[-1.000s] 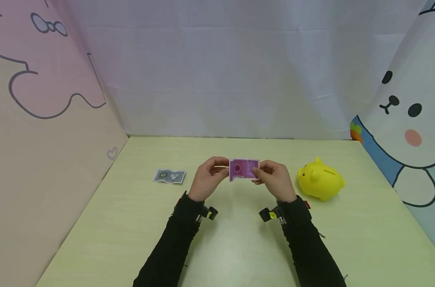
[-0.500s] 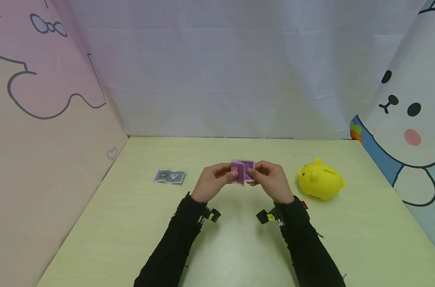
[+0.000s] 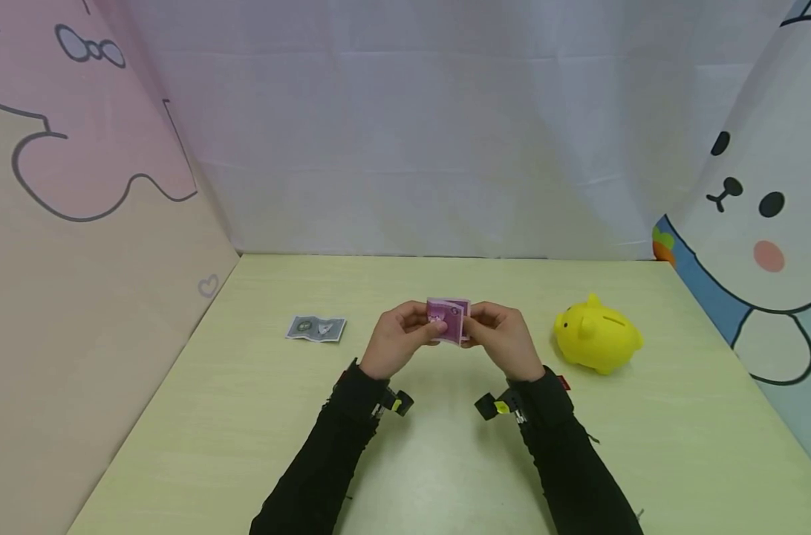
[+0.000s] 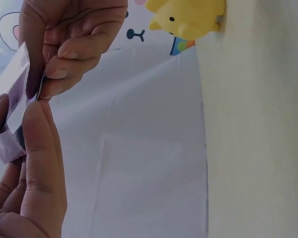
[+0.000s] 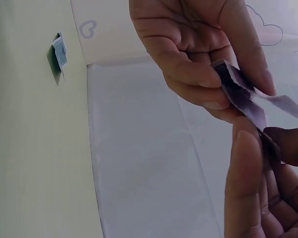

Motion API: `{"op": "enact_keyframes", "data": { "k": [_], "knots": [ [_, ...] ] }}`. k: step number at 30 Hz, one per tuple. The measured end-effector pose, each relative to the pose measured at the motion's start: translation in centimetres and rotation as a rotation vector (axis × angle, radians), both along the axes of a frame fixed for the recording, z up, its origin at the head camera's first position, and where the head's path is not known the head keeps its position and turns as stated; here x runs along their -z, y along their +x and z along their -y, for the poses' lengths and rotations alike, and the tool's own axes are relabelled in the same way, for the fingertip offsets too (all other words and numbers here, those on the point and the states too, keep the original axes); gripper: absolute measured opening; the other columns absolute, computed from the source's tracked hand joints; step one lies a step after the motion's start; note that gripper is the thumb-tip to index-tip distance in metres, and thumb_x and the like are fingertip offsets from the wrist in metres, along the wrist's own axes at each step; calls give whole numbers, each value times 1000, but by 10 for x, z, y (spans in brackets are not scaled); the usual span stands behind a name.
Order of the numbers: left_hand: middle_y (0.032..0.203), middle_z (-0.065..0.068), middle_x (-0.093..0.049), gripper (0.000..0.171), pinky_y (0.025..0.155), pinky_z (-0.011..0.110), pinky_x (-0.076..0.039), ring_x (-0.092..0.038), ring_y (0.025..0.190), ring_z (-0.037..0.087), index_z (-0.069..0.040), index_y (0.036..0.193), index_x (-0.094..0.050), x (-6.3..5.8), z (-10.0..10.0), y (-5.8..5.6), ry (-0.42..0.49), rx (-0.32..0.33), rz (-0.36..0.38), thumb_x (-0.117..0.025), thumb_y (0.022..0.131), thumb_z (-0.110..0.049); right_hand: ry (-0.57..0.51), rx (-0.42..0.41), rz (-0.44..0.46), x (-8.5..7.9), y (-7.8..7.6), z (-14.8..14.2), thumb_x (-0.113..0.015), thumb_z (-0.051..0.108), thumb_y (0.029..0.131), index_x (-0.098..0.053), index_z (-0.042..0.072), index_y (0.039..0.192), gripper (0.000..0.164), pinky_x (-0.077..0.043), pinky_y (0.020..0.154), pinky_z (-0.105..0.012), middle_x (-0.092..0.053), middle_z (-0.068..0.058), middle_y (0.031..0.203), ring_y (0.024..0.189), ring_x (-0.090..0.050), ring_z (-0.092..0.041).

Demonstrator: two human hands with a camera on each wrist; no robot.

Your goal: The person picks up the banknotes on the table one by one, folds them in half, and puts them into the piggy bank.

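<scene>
A purple banknote (image 3: 451, 312), bent over on itself so two layers show, is held above the table between both hands. My left hand (image 3: 400, 340) pinches its left side, the thumb lying on the front layer. From the other side, my right hand (image 3: 504, 339) pinches the right edge, its thumb partly behind the front flap. The left wrist view shows the banknote (image 4: 16, 82) edge-on with the fold standing apart. Fingertips of both hands nearly meet at the banknote (image 5: 246, 101) in the right wrist view.
A creased grey-blue banknote (image 3: 316, 329) lies on the table (image 3: 432, 461) to the left. On the right stands a yellow piggy bank (image 3: 598, 336) with a slot in its back. A white curtain (image 3: 405, 148) hangs behind the table's far edge.
The purple banknote was spread flat a second ago; its left part has been folded over to the right across the front. Both hands have come closer together.
</scene>
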State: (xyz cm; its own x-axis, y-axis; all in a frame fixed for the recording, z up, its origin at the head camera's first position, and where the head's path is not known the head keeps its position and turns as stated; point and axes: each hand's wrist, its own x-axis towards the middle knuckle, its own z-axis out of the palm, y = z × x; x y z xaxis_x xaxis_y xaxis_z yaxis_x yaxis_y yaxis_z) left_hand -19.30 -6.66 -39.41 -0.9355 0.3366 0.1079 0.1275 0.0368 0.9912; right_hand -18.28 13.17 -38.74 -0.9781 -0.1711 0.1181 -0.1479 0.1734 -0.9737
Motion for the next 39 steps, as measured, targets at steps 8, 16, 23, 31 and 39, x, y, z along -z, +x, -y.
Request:
{"op": "enact_keyframes", "data": {
  "k": [8,16,23,31,39],
  "knots": [
    [109,23,-69,26,82,38,-60,-70,86,14,2,115,-62,-2,-2,1,-15,-48,12,-67,93,-9,33,13,-19,-4,2,-2,-54,21,102,-66,-4,118,33,-60,74,-25,-69,-24,108,78,-68,-13],
    [103,22,-69,25,76,32,-60,-68,81,12,2,113,-63,-1,-3,2,-26,-99,-10,-69,91,-9,25,23,-71,-4,3,1,-50,30,104,-67,-5,114,41,-60,76,-25,-70,-25,104,77,-70,-12],
    [99,19,-70,24,77,35,-60,-68,83,25,-1,111,-63,-4,-4,6,-66,-139,-21,-70,91,-13,95,28,-114,-2,5,7,-64,21,97,-68,-3,115,31,-58,73,-21,-70,-22,105,78,-67,-11],
    [94,20,-69,22,78,51,-58,-64,75,18,1,107,-64,-5,-5,7,-62,-162,-52,-70,90,-11,99,29,-107,0,4,9,-65,15,95,-69,-4,104,21,-57,69,-21,-70,-21,95,71,-63,-15],
    [90,19,-69,20,72,42,-60,-65,78,35,1,104,-64,-4,-5,7,-66,-165,-53,-71,90,-12,102,41,-97,0,4,9,-64,14,96,-69,-5,99,20,-57,66,-20,-69,-20,85,66,-62,-14]
  ]
}}
